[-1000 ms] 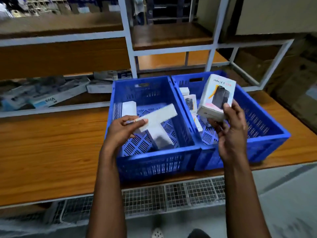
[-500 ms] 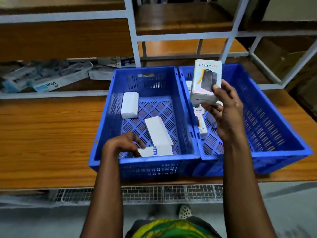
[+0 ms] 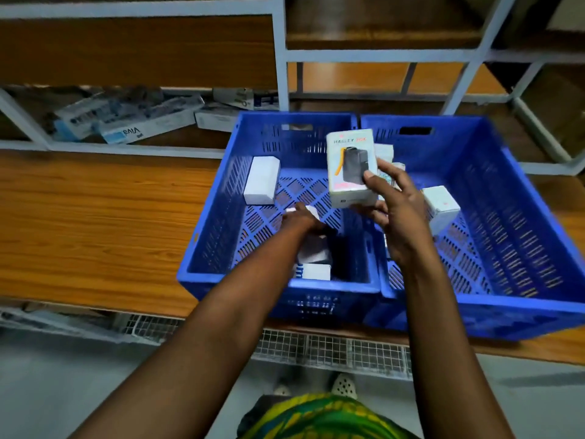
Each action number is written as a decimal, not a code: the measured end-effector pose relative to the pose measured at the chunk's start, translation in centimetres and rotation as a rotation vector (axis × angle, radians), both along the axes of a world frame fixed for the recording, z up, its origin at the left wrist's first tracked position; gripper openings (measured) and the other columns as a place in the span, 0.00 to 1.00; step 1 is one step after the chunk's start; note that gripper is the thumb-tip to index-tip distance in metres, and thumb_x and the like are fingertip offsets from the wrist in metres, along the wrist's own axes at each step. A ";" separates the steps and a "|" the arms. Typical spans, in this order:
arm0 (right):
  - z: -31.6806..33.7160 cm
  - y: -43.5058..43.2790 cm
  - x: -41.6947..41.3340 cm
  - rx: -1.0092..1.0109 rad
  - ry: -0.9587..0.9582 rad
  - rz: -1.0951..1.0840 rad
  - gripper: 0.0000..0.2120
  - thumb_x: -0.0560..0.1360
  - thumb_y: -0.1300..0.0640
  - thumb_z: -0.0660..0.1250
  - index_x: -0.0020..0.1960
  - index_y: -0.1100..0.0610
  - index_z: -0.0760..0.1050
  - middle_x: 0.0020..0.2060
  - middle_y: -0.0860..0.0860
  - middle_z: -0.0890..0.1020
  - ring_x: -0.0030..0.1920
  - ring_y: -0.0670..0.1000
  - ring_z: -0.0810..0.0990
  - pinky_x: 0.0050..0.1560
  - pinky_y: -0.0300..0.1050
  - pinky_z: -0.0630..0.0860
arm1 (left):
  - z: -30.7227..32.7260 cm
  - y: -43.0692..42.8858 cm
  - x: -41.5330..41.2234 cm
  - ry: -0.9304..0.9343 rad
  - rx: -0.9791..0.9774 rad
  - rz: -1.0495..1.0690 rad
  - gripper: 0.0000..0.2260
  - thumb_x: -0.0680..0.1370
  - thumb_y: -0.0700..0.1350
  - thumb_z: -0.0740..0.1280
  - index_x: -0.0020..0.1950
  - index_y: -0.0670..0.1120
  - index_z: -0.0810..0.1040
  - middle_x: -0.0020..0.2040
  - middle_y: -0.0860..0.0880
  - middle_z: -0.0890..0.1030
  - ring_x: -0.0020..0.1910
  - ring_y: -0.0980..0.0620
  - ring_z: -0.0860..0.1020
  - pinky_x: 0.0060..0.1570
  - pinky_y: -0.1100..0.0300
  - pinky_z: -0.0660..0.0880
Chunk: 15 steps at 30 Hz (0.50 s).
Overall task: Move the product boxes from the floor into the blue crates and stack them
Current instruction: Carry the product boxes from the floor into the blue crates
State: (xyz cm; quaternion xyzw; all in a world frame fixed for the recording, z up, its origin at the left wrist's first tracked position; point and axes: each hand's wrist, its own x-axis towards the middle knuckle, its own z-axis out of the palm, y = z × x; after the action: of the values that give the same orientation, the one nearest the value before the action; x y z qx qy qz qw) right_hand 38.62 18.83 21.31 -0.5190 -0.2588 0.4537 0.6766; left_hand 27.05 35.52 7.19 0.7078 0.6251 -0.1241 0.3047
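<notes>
The left hand [image 3: 300,220] is reaching farther into the left crate [image 3: 215,217] than before, with a white box [image 3: 313,254] lying just beneath it; I cannot tell whether its fingers are gripping. The right hand [image 3: 399,217] is clamping its fingers on the printed box [image 3: 349,167], holding it above the crates' shared wall.

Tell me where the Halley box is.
The right hand holds the Halley box mid head view, above where the left blue crate meets the right blue crate.

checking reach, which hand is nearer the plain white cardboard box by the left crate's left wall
Left. The left hand is just right of the white box; the right hand, farther right.
</notes>
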 end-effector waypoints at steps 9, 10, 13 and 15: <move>-1.2 -0.1 0.2 -0.007 -0.006 0.028 0.19 0.78 0.59 0.72 0.69 0.55 0.76 0.53 0.55 0.87 0.46 0.52 0.85 0.39 0.42 0.82 | 9.4 -0.3 -5.3 -0.113 0.134 -0.215 0.37 0.63 0.42 0.84 0.68 0.46 0.69 0.64 0.43 0.78 0.59 0.44 0.77 0.57 0.56 0.74; -1.4 0.0 0.4 -0.009 -0.004 0.018 0.19 0.78 0.59 0.72 0.69 0.55 0.76 0.55 0.56 0.86 0.46 0.52 0.85 0.39 0.42 0.82 | 9.6 -0.4 -6.6 -0.162 0.012 -0.283 0.36 0.62 0.39 0.84 0.65 0.48 0.72 0.62 0.45 0.80 0.57 0.46 0.78 0.55 0.58 0.75; -1.6 0.6 1.1 -0.004 0.011 -0.028 0.18 0.78 0.60 0.72 0.67 0.54 0.76 0.60 0.60 0.83 0.48 0.55 0.84 0.38 0.42 0.82 | 8.7 -2.5 -8.3 -0.030 -0.288 -0.549 0.34 0.63 0.39 0.84 0.66 0.51 0.77 0.59 0.49 0.82 0.53 0.50 0.80 0.58 0.56 0.79; -1.7 0.8 1.8 -0.007 0.027 -0.065 0.18 0.78 0.60 0.72 0.67 0.55 0.76 0.60 0.58 0.84 0.51 0.57 0.84 0.42 0.46 0.85 | 7.0 -3.2 -8.7 0.031 -0.392 -0.564 0.31 0.67 0.41 0.83 0.68 0.50 0.78 0.60 0.48 0.82 0.53 0.50 0.80 0.56 0.57 0.79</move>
State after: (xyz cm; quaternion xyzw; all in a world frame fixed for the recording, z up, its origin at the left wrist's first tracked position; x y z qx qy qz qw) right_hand 40.43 19.68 19.65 -0.5235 -0.2311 0.4391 0.6926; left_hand 18.31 32.36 14.23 0.7788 0.3738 -0.3319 0.3789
